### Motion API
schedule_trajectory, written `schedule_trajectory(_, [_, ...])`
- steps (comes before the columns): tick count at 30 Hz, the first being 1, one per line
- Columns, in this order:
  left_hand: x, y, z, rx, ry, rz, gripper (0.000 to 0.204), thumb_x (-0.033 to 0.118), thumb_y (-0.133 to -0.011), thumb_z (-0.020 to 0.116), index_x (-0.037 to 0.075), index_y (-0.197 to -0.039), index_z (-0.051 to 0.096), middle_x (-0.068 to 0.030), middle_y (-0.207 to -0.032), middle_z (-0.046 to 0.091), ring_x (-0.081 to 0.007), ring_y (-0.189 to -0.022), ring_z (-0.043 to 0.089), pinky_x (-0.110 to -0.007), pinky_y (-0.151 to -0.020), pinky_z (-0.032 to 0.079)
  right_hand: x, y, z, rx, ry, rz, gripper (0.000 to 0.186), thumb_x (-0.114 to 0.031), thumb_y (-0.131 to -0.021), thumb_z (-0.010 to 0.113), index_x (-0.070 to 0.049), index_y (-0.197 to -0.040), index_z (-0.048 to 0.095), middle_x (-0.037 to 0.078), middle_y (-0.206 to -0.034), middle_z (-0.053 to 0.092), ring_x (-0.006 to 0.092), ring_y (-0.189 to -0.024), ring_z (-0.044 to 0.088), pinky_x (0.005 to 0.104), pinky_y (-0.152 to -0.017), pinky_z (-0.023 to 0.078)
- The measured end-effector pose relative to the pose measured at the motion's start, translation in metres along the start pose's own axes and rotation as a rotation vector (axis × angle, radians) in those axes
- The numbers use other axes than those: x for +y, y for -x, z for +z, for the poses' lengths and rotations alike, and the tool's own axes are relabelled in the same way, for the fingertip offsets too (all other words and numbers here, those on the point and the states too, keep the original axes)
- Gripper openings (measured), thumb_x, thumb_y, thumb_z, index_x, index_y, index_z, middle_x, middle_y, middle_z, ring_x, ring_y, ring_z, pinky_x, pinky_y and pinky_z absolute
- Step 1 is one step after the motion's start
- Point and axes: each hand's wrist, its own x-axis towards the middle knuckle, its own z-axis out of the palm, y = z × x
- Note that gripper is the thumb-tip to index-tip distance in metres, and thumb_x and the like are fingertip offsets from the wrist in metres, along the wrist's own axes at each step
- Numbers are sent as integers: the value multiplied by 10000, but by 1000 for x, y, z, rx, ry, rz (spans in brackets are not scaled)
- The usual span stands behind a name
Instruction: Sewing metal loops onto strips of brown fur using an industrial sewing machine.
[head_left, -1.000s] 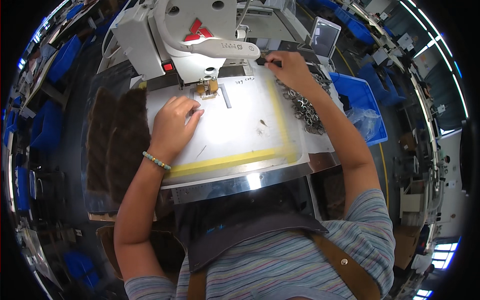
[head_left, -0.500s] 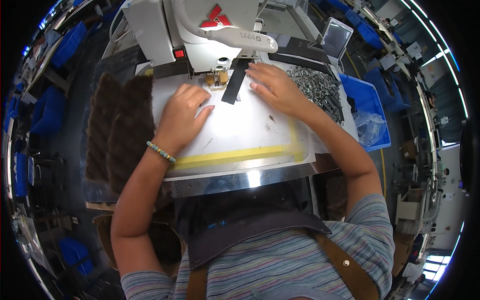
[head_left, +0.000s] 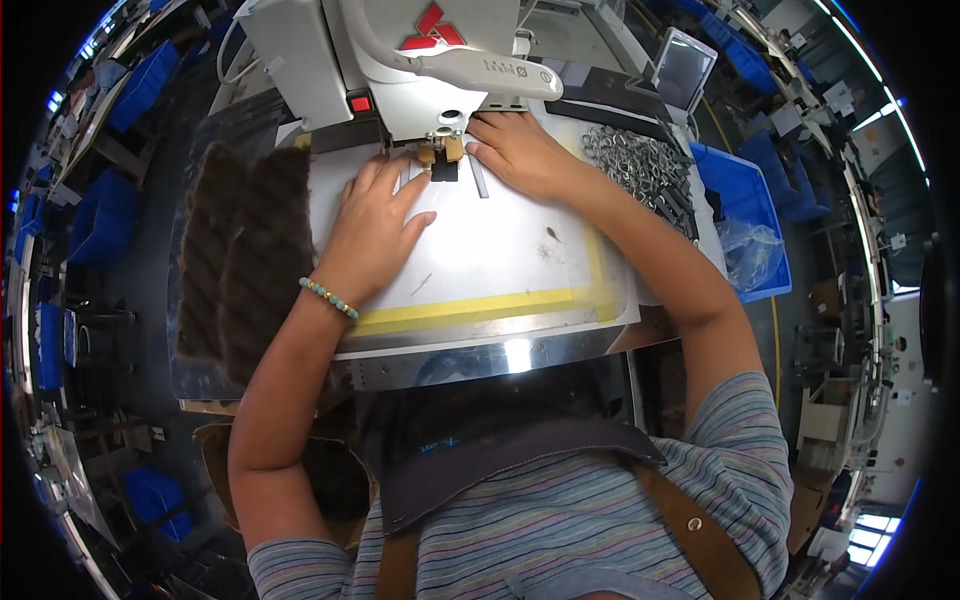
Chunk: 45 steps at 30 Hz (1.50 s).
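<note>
A short end of black strip (head_left: pixel 443 170) shows under the yellowish clamp (head_left: pixel 452 149) of the white sewing machine (head_left: pixel 435 100), on a white work sheet (head_left: pixel 480 260). My left hand (head_left: pixel 372 225) lies open just left of the clamp, its fingers spread and forefinger tip close to the strip. My right hand (head_left: pixel 525 160) rests open right of the clamp, fingers stretched toward the back under the machine head and thumb beside the clamp; its farthest fingertips are partly hidden. The rest of the strip is mostly hidden.
Brown furry pieces (head_left: pixel 240 260) lie at the left. A pile of metal hardware (head_left: pixel 630 165) sits at the right, beside a blue bin (head_left: pixel 755 210) with clear plastic. Dark strips (head_left: pixel 610 118) and a small screen (head_left: pixel 683 70) are at the back right.
My right hand came down leftward from the back right with the black strip, which is now under the clamp instead of lying diagonally beside it. My left hand moved forward with fingers more stretched out.
</note>
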Motion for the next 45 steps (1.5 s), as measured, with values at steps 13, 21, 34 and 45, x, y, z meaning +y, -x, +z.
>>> schedule_trajectory(13, [8,1,2,-133,-116,-106,553,370,-1052,639,103,-1533,583,-233,-1603,455,-397,-1534,348,-496,-1246,284,-11,1,7,13,38,-63,440,-302,-1101,466,-62,-1446,595,192,-1486,520,393,-1419,416,539,-1207,291])
schedule_trajectory(21, [3,0,5,-146,-29,-116,582,382,-1038,656,97,-1539,572,-226,-1632,417,-386,-1551,318,-493,-1256,247,-10,0,3,-76,54,1,502,-345,-1102,459,-66,-1512,532,194,-1505,513,392,-1429,420,559,-1211,275])
schedule_trajectory(34, [0,-1,10,-122,25,-143,613,356,-1014,693,58,-1533,565,-229,-1639,404,-381,-1556,306,-496,-1257,244,-38,38,-17,-177,78,-41,586,-431,-1125,425,-114,-1617,447,202,-1741,278,429,-1619,215,694,-1278,162])
schedule_trajectory(45, [10,0,-9,-91,19,-93,526,268,-968,735,13,-1420,646,-207,-1544,528,-374,-1476,437,-482,-1218,348,-40,36,-9,-191,114,-26,587,-437,-1122,420,-98,-1599,472,207,-1724,306,415,-1619,223,674,-1289,174])
